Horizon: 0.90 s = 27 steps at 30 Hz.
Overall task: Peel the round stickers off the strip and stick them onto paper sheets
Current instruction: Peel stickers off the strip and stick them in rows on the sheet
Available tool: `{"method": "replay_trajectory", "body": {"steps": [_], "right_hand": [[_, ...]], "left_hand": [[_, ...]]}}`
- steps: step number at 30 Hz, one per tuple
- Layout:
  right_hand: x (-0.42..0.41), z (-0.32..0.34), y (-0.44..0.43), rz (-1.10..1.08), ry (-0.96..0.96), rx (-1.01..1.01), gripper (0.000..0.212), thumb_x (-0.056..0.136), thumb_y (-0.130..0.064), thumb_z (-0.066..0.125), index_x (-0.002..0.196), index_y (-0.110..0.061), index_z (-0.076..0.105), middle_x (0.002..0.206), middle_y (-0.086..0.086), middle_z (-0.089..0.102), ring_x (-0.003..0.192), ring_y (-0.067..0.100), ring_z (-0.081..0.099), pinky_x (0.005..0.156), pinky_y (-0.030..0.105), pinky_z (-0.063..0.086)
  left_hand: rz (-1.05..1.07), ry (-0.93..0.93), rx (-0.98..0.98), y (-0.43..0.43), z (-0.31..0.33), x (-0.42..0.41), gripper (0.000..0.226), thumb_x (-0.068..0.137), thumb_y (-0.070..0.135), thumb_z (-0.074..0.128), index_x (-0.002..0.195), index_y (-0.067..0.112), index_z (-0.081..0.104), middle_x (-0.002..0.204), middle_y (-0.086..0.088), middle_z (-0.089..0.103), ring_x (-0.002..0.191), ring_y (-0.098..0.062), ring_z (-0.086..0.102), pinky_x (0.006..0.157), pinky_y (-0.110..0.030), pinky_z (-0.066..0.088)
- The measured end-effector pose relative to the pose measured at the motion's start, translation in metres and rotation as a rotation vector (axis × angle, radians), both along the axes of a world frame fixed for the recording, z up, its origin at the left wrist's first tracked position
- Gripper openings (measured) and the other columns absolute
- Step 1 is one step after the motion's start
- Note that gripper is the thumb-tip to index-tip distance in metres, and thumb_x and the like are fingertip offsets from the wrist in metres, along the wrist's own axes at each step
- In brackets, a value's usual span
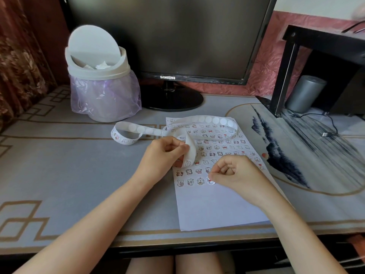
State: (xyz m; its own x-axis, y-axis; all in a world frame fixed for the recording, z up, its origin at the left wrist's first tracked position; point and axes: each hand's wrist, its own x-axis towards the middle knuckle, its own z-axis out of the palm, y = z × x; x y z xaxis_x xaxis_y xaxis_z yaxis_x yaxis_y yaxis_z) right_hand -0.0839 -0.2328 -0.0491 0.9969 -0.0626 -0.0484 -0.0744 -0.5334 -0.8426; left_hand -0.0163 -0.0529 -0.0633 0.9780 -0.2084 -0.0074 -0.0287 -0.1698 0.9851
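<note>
My right hand (235,175) is curled in, thumb and forefinger pinching a round sticker (211,181) down at the near end of the sticker rows on the paper sheet (217,210). Just left of it, my left hand (162,157) pinches the strip (189,151). From there the strip loops far and left across the tabletop (79,175).

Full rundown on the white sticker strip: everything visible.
Long, narrow white paper sticker strip, slightly glossy. It loops loosely: a curl on the grey desk mat at left, a span arching over the top of the white paper sheet, then back to the left hand, which pinches its bent end. Pale circles line the span; cartoon stickers show at both ends.
</note>
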Motion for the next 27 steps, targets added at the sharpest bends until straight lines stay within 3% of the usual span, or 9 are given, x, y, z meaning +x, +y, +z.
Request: {"method": "replay_trajectory", "body": {"steps": [4,9,15,18,27], "right_hand": [[-0.002,-0.007,0.000,-0.035,-0.053,-0.077,0.014,0.075,-0.015,0.075,0.067,-0.020,0.066,0.058,-0.011,0.059,0.051,-0.002,0.047,0.061,0.025,0.044],[-0.005,-0.013,0.004,-0.061,-0.119,-0.198,0.015,0.076,-0.025,0.075,0.068,-0.025,0.062,0.057,-0.023,0.057,0.052,0.000,0.048,0.060,0.026,0.044],[-0.009,-0.016,0.001,-0.079,-0.164,-0.250,0.019,0.076,-0.032,0.076,0.077,-0.030,0.057,0.068,-0.009,0.053,0.057,-0.001,0.048,0.059,0.024,0.040],[-0.008,-0.015,0.001,-0.079,-0.129,-0.230,0.025,0.077,-0.031,0.075,0.085,-0.031,0.052,0.070,-0.008,0.053,0.058,-0.001,0.048,0.062,0.027,0.043],[-0.004,-0.016,-0.004,-0.092,-0.130,-0.126,0.014,0.083,-0.020,0.070,0.080,-0.026,0.057,0.067,-0.008,0.054,0.053,0.002,0.045,0.058,0.022,0.037]], "left_hand": [[-0.004,0.006,0.001,0.000,-0.001,0.000,0.012,0.089,0.017,0.064,0.078,0.013,0.066,0.077,-0.006,0.071,0.067,-0.014,0.064,0.079,-0.033,0.058],[-0.003,-0.004,0.011,-0.001,0.001,-0.001,0.013,0.089,0.017,0.064,0.078,0.013,0.065,0.079,-0.008,0.072,0.065,-0.012,0.064,0.072,-0.025,0.057],[-0.005,-0.006,0.036,0.000,0.001,-0.002,0.012,0.090,0.017,0.063,0.078,0.014,0.064,0.078,-0.008,0.071,0.061,-0.011,0.064,0.069,-0.021,0.055],[-0.005,-0.009,0.041,-0.001,0.001,-0.001,0.013,0.090,0.017,0.063,0.078,0.014,0.064,0.077,-0.007,0.071,0.060,-0.010,0.064,0.067,-0.018,0.054],[-0.006,-0.014,0.048,0.000,0.000,-0.002,0.012,0.090,0.019,0.063,0.080,0.012,0.065,0.080,-0.008,0.072,0.059,-0.008,0.064,0.067,-0.017,0.053]]}}
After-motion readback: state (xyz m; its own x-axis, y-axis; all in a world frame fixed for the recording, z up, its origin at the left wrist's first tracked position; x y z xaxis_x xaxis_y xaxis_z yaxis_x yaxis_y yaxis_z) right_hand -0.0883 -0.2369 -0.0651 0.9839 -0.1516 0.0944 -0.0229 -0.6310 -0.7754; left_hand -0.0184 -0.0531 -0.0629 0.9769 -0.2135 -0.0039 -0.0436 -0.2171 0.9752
